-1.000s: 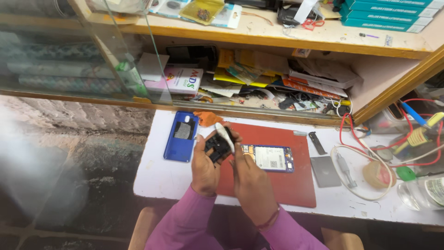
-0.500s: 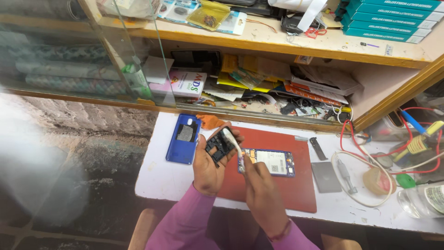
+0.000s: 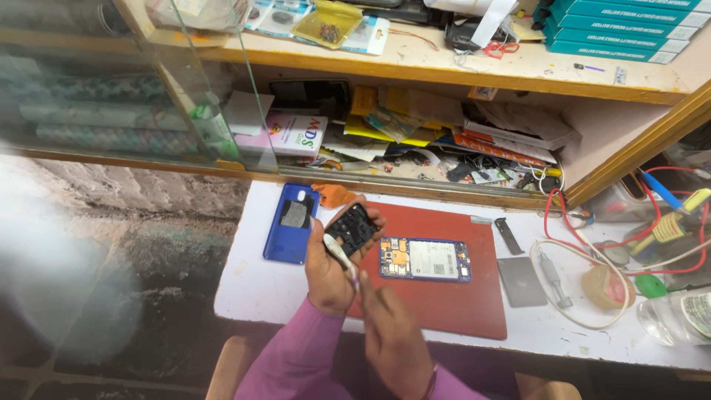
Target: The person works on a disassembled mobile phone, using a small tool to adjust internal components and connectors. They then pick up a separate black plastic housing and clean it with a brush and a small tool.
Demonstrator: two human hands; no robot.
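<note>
Left hand: the left hand (image 3: 329, 270) is raised over the left edge of the red mat, fingers curled and clamped on a small black cover plate (image 3: 353, 228), thumb on its near side, fingertips on its far edge.
Black plate: tilted, its ribbed inner face turned up toward the camera, held clear of the table (image 3: 252, 296) above the mat's far left corner.
Right hand: the right hand (image 3: 392, 333) is just nearer than the left, fingers pinched together on a thin white tool (image 3: 339, 255).
White tool: slants from the pinch up to the left, its tip lying against the left palm just below the plate; whether it touches the plate cannot be told.
Red mat: the red mat (image 3: 452, 304) covers the middle of the white table; an opened blue phone (image 3: 425, 259), board exposed, lies flat on it just right of the plate.
Blue back cover: the blue back cover (image 3: 291, 223) lies off the mat near the table's far left corner, close to the left knuckles.
Hard to make out: the right fingertips are blurred; the plate's underside is hidden; purple sleeves are cut off by the lower edge.
</note>
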